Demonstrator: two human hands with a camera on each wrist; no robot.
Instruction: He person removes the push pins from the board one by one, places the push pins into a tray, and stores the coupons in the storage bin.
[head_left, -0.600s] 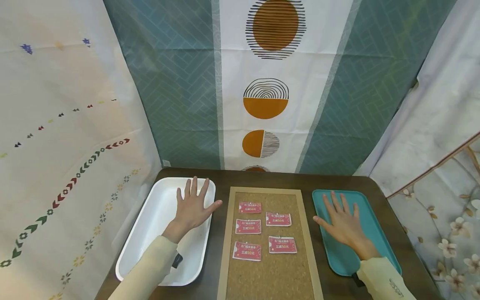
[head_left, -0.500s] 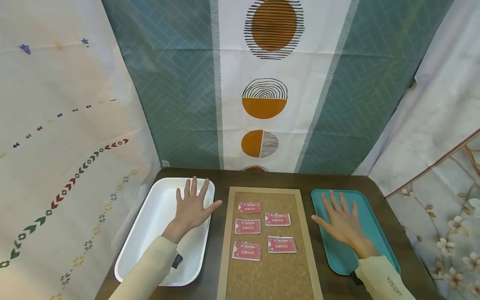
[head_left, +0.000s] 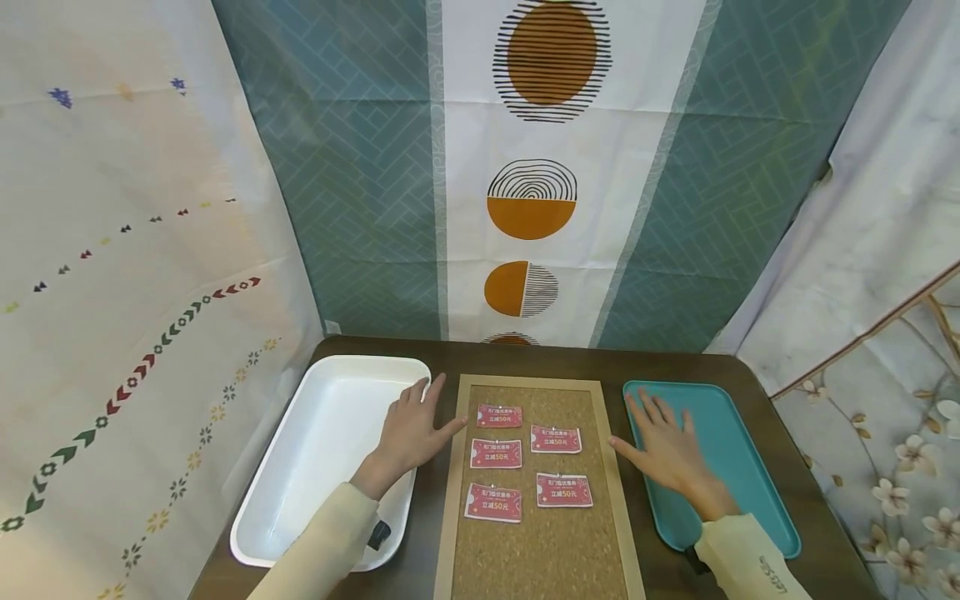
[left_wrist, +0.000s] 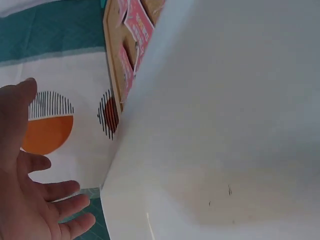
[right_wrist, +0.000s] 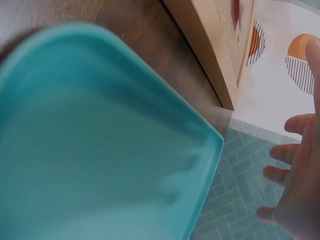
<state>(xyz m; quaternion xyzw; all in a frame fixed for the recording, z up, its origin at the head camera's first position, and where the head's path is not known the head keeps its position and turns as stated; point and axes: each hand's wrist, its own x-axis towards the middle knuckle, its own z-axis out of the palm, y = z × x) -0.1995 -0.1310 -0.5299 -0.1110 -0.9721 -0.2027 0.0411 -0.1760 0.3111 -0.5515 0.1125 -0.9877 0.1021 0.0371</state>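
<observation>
A wood-framed cork board [head_left: 547,550] lies in the middle of the table, with several pink printed coupons [head_left: 496,453] fixed to it, apparently by small pins. My left hand [head_left: 408,433] is over the right side of a white tray [head_left: 300,467], its thumb reaching toward the board's left frame. It holds nothing, and its fingers are relaxed. Over the left part of a teal tray [head_left: 738,467] hovers my right hand [head_left: 671,454], fingers spread and thumb pointing at the board's right frame. Both wrist views show loose fingers with nothing between them.
The dark brown table [head_left: 600,360] carries both trays and the board side by side. Behind it hangs a green and white patterned cloth [head_left: 360,208]. Light printed curtains [head_left: 150,333] close off the left and right sides.
Both hands have moved inward toward the cork board, the left one to the right and the right one to the left. Their fingers are less widely spread. Coupons and trays stay put.
</observation>
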